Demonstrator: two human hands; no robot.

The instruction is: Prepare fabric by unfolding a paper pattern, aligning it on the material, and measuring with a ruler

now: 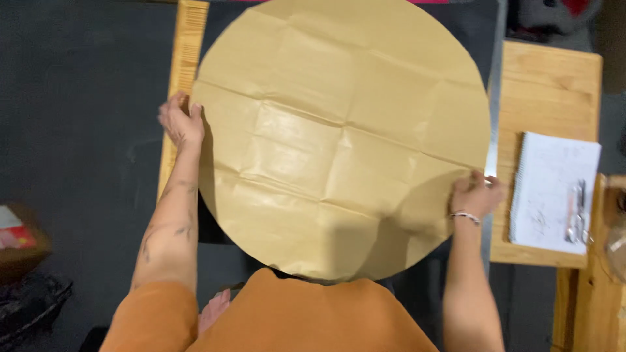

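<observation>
Orange top, creased round brown paper

Both my arms reach forward, spread wide apart.

My left hand lies palm down, fingers curled at the tips, forearm bare below an orange sleeve. My right hand is lower and nearer my body, fingers pinched together, a thin band around that wrist.

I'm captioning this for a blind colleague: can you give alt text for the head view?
A person's left hand and right hand grip opposite edges of a large creased brown paper circle over a dark surface; a spiral notebook lies on a wooden board alongside.
</observation>
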